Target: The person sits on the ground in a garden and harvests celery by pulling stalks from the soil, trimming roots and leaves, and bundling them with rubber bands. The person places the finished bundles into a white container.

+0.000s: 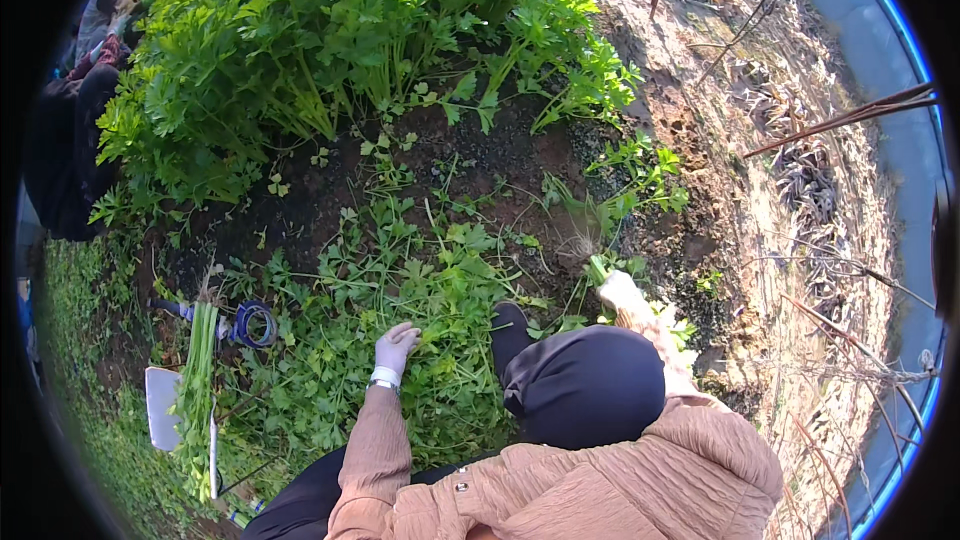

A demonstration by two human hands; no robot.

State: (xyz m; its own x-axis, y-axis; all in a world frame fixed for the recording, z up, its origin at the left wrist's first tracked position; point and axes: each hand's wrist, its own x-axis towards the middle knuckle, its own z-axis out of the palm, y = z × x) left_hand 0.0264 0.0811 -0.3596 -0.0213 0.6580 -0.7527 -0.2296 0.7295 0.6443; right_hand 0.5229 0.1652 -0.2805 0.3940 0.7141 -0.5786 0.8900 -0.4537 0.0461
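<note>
My right hand (621, 291), in a pale glove, grips a celery plant (598, 270) near its root end. Thin roots (581, 246) stick out past the fingers, and its leaves show partly beside my sleeve. My left hand (395, 351), also gloved, hovers or rests over a thick layer of cut celery leaves (450, 285), fingers loosely bent and nothing visible in them. To its left, a bundle of celery stalks (199, 352) lies on a small stand with a white panel (163, 409). A blue-purple ring, probably a tape roll (255, 324), sits beside the bundle's root end.
Standing celery (322, 52) fills the far side beyond dark soil (480, 142). Another person (82, 112) crouches at the far left. Thin rusty rods (840, 120) slant in from the right, before a plastic sheet wall (892, 187). My bent knee (592, 386) rises between my hands.
</note>
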